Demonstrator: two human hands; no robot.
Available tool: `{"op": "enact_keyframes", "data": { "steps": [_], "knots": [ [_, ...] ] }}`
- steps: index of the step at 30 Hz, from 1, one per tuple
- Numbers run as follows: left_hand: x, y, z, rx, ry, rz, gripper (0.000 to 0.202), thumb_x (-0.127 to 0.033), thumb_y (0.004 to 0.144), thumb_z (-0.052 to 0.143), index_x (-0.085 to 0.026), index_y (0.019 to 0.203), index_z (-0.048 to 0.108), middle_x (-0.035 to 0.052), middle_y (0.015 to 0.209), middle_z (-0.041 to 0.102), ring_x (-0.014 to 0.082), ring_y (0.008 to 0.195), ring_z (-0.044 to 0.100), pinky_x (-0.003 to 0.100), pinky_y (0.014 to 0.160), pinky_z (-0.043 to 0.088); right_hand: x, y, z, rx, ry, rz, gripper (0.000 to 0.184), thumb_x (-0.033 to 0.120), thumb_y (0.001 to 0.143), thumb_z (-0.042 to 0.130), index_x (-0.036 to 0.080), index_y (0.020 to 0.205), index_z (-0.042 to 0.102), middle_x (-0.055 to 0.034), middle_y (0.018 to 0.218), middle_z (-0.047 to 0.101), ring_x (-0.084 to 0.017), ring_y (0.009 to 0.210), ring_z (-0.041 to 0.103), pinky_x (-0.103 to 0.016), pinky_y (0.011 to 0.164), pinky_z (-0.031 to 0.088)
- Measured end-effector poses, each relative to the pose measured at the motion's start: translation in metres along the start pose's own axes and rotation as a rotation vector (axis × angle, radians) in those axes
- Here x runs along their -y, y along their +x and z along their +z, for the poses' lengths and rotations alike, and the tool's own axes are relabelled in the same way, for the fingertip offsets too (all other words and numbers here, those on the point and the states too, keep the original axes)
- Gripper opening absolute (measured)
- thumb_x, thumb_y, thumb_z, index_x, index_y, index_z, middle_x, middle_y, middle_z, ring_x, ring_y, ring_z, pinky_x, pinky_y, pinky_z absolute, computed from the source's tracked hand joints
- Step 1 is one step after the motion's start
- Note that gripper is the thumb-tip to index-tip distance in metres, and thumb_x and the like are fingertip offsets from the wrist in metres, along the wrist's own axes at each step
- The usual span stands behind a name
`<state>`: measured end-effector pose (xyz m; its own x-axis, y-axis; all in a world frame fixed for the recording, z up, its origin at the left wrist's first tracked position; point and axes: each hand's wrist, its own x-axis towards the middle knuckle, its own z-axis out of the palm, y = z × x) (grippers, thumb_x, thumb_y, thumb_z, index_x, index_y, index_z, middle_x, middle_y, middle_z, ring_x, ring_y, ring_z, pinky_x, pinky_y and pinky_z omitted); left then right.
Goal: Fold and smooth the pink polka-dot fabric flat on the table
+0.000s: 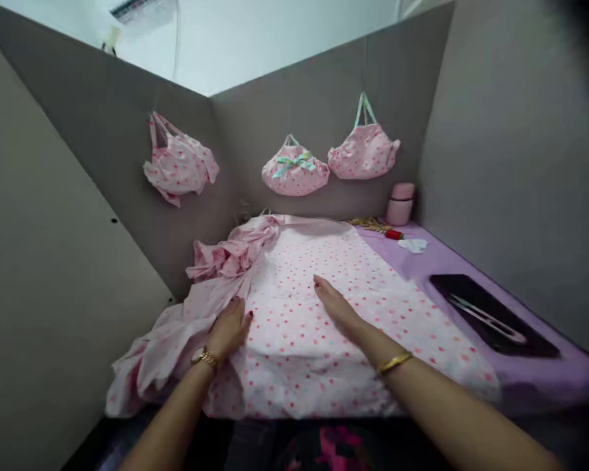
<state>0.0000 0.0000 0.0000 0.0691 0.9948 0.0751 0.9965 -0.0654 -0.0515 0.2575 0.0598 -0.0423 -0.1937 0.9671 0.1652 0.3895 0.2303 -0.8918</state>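
Observation:
A pale pink fabric piece with red dots [294, 261] lies spread over the table, its front edge reaching the near side. My left hand [230, 327], with a watch at the wrist, rests open where the flat part meets the gathered pink cloth [191, 314] on the left. Over the middle of the dotted fabric is my right hand [334, 301], seen from its edge, fingers stretched out and pointing away from me. A gold bangle circles that wrist. Neither hand holds anything.
A purple cover [442, 261] shows on the right. On it lie a dark tablet-like slab [466, 288] with pink-handled snips [491, 320], red thread [393, 234], a white scrap [413, 245] and a pink container [401, 204]. Dotted cloth items [294, 170] hang on grey partitions [255, 124].

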Motion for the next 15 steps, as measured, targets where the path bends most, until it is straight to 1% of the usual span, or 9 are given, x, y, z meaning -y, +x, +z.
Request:
{"op": "enact_keyframes", "data": {
  "steps": [3,5,6,8,9,10,11,13,15],
  "knots": [
    [-0.048,-0.002,-0.001,-0.063,-0.015,0.07,0.052,-0.032,0.096,0.026,-0.007,0.14,0.034,0.0186,0.151,0.032,0.0272,0.141,0.025,0.049,0.11,0.029,0.011,-0.004,0.004,-0.05,0.019,0.026,0.063,0.05,0.094,0.026,0.014,0.146,0.034,-0.0133,0.149,0.037,-0.021,0.136,0.035,-0.039,0.111,0.029],
    [-0.078,0.003,0.002,-0.067,-0.041,0.153,0.054,-0.036,0.096,0.023,-0.011,0.144,0.028,0.0138,0.154,0.025,0.0244,0.143,0.02,0.047,0.111,0.028,0.019,-0.013,0.001,-0.043,-0.057,-0.029,0.06,0.046,0.093,0.031,0.014,0.144,0.038,-0.013,0.148,0.038,-0.021,0.137,0.033,-0.039,0.113,0.026],
    [-0.09,0.007,0.004,-0.058,-0.057,0.2,0.054,-0.037,0.097,0.022,-0.013,0.145,0.028,0.0117,0.155,0.024,0.0233,0.143,0.019,0.046,0.111,0.029,0.022,-0.019,-0.003,-0.024,-0.132,-0.082,0.058,0.043,0.093,0.033,0.014,0.143,0.039,-0.012,0.149,0.037,-0.02,0.138,0.031,-0.04,0.114,0.023],
    [-0.106,0.018,0.01,-0.037,-0.08,0.245,0.055,-0.04,0.096,0.022,-0.013,0.143,0.031,0.0124,0.154,0.026,0.0264,0.142,0.022,0.048,0.11,0.031,0.022,-0.034,-0.019,0.045,-0.36,-0.2,0.057,0.04,0.092,0.036,0.018,0.144,0.038,-0.0091,0.151,0.033,-0.021,0.141,0.024,-0.045,0.115,0.016],
    [-0.109,0.024,0.013,-0.031,-0.085,0.242,0.056,-0.041,0.096,0.023,-0.011,0.142,0.034,0.0146,0.153,0.029,0.0297,0.141,0.024,0.051,0.108,0.031,0.019,-0.041,-0.032,0.081,-0.489,-0.221,0.057,0.041,0.091,0.038,0.019,0.144,0.037,-0.0083,0.152,0.03,-0.022,0.142,0.021,-0.048,0.115,0.013],
    [-0.107,0.028,0.016,-0.028,-0.088,0.23,0.058,-0.042,0.095,0.024,-0.009,0.141,0.035,0.0172,0.151,0.031,0.0332,0.14,0.026,0.053,0.107,0.032,0.013,-0.049,-0.048,0.105,-0.604,-0.196,0.059,0.042,0.091,0.039,0.02,0.145,0.036,-0.008,0.153,0.027,-0.024,0.143,0.018,-0.052,0.115,0.011],
    [-0.102,0.032,0.019,-0.027,-0.089,0.212,0.06,-0.044,0.095,0.025,-0.006,0.14,0.037,0.0199,0.15,0.033,0.0362,0.139,0.028,0.055,0.106,0.032,0.005,-0.056,-0.065,0.11,-0.686,-0.13,0.06,0.045,0.09,0.039,0.02,0.145,0.035,-0.0081,0.154,0.026,-0.025,0.143,0.018,-0.053,0.114,0.01],
    [-0.086,0.035,0.023,-0.027,-0.081,0.159,0.063,-0.046,0.094,0.027,-0.003,0.139,0.036,0.0232,0.148,0.034,0.0386,0.138,0.028,0.054,0.106,0.032,-0.015,-0.069,-0.101,0.082,-0.786,0.037,0.063,0.048,0.091,0.036,0.017,0.145,0.035,-0.0102,0.153,0.026,-0.026,0.142,0.021,-0.052,0.113,0.015],
    [-0.069,0.032,0.024,-0.028,-0.062,0.093,0.066,-0.048,0.093,0.028,-0.001,0.139,0.036,0.024,0.148,0.034,0.038,0.137,0.029,0.052,0.107,0.031,-0.034,-0.078,-0.129,0.027,-0.836,0.117,0.064,0.048,0.092,0.032,0.013,0.145,0.035,-0.0123,0.152,0.028,-0.025,0.141,0.024,-0.047,0.113,0.02]
  ]
}}
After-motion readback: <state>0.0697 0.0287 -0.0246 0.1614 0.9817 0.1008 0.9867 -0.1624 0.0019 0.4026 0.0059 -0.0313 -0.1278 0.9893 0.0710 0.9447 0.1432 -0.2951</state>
